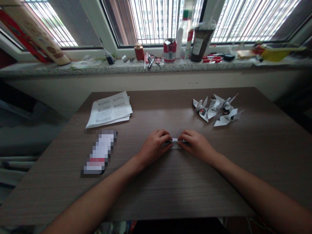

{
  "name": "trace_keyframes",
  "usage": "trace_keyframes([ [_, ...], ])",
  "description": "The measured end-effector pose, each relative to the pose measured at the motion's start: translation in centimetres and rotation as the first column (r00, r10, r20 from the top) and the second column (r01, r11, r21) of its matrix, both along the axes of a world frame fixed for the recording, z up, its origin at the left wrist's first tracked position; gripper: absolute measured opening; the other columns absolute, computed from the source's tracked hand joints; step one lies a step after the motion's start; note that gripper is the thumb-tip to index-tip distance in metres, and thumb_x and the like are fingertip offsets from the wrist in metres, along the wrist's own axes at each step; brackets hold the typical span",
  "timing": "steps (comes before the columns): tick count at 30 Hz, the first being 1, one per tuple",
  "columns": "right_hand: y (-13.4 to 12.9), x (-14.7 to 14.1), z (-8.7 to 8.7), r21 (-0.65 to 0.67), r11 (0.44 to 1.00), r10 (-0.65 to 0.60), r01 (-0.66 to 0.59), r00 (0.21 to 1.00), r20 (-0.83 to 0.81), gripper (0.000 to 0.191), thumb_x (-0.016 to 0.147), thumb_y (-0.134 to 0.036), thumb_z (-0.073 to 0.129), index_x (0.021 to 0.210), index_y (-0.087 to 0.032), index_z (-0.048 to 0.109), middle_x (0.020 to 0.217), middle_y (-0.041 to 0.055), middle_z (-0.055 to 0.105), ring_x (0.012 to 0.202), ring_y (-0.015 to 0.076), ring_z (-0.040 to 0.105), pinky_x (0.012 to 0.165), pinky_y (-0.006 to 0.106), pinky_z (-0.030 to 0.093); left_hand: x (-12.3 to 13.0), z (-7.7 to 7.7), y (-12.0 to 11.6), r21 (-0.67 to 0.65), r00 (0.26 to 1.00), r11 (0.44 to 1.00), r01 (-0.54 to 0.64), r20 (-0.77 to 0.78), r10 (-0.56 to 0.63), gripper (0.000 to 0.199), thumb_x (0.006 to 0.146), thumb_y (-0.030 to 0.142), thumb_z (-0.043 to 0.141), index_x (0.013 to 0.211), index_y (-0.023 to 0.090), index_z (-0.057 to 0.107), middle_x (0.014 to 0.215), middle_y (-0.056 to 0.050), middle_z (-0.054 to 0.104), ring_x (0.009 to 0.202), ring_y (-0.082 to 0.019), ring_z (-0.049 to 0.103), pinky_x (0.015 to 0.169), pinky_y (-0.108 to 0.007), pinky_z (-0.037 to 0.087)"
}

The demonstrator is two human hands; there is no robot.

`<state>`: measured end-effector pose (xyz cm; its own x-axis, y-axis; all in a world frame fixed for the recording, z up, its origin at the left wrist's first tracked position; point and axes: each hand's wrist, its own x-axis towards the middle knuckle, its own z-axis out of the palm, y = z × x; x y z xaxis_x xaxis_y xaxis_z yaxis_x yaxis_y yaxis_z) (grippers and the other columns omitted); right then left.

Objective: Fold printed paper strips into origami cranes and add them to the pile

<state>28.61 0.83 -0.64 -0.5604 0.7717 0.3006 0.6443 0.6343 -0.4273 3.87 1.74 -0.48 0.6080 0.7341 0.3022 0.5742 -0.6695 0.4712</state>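
Our fingers pinch a small folded strip of paper (175,143). The left hand (156,144) has its left end, and the right hand (196,144) has its right end. The thumbs seem to press on the near side and the other fingers on the far side, but we can't see every fingertip. Only the middle of the strip shows, in the gap between our 2 hands, down by the table (170,185). We can't tell if it touches the top.

It should feel very light. The folds probably make it a bit stiff, though it is only paper, so a hard tug could rip it and a tight squeeze could crumple it. It looks dry, so we guess it won't slip much. The 2 ends look like good spots to hold, with a soft pinch.

Our hands sit low and point in at each other. Our forearms (114,182) slant in from the bottom corners, like the sides of a tent.

Farther out, a phone (100,151) lies on the left, with a stack of printed paper (109,110) behind it. Some pointy folded paper shapes (211,112) sit far off on the right. Past the table, a red can (170,50) stands on the window sill (95,67).
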Motion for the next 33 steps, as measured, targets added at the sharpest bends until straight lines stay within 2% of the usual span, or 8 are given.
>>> trace_keyframes([
  [8, -0.2, -0.2, 0.0, 0.085, 0.996, 0.02, -0.033, 0.989, 0.148, 0.015, 0.104, -0.028, 0.057, 0.1, -0.021, 0.07, 0.097, 0.0086, 0.066, 0.091, 0.024, 0.059, 0.078, 0.035, 0.046, 0.1, 0.2, -0.2, 0.033, 0.999, 0.999, 0.022, -0.035, -0.021, 0.005, 0.097, 0.02, 0.068, 0.101, 0.021, 0.069, 0.111, -0.007, 0.068, 0.104, -0.024, 0.062, 0.091, -0.039, 0.053],
  [12, -0.5, -0.2, -0.1, 0.131, 0.99, 0.021, -0.05, 0.977, 0.212, 0.018, 0.105, -0.026, 0.053, 0.103, -0.023, 0.071, 0.1, 0.0086, 0.067, 0.09, 0.0233, 0.059, 0.077, 0.034, 0.046, 0.1, 0.3, -0.4, 0.069, 0.996, 0.996, 0.051, -0.082, -0.045, 0.008, 0.101, 0.022, 0.062, 0.105, 0.022, 0.069, 0.112, -0.007, 0.069, 0.101, -0.023, 0.063, 0.089, -0.037, 0.054],
  [17, -0.9, 0.1, 0.1, 0.143, 0.983, 0.081, -0.113, 0.973, 0.215, 0.02, 0.106, -0.027, 0.053, 0.112, -0.024, 0.072, 0.111, 0.0106, 0.071, 0.095, 0.0248, 0.063, 0.08, 0.037, 0.051, -0.2, 0.4, -0.7, 0.101, 0.988, 0.991, 0.082, -0.138, -0.067, 0.011, 0.103, 0.023, 0.059, 0.106, 0.021, 0.069, 0.113, -0.008, 0.071, 0.1, -0.023, 0.066, 0.088, -0.037, 0.055],
  [21, -1.3, 0.4, 0.3, 0.153, 0.979, 0.1, -0.133, 0.974, 0.204, 0.024, 0.107, -0.028, 0.052, 0.118, -0.023, 0.072, 0.118, 0.0123, 0.072, 0.103, 0.0263, 0.066, 0.086, 0.04, 0.056, -0.6, 0.5, -1.0, 0.112, 0.98, 0.985, 0.134, -0.162, -0.115, 0.017, 0.101, 0.029, 0.064, 0.116, 0.02, 0.068, 0.12, -0.009, 0.07, 0.107, -0.024, 0.067, 0.092, -0.038, 0.057],
  [33, -1.9, 0.9, -0.1, 0.209, 0.96, 0.146, -0.186, 0.971, 0.191, 0.03, 0.105, -0.026, 0.056, 0.13, -0.021, 0.071, 0.129, 0.0146, 0.072, 0.116, 0.0296, 0.068, 0.099, 0.049, 0.06, -1.1, 0.2, -2.2, 0.164, 0.96, 0.968, 0.192, -0.236, -0.15, 0.03, 0.105, 0.023, 0.056, 0.132, 0.012, 0.064, 0.133, -0.015, 0.067, 0.121, -0.029, 0.065, 0.102, -0.045, 0.059],
])
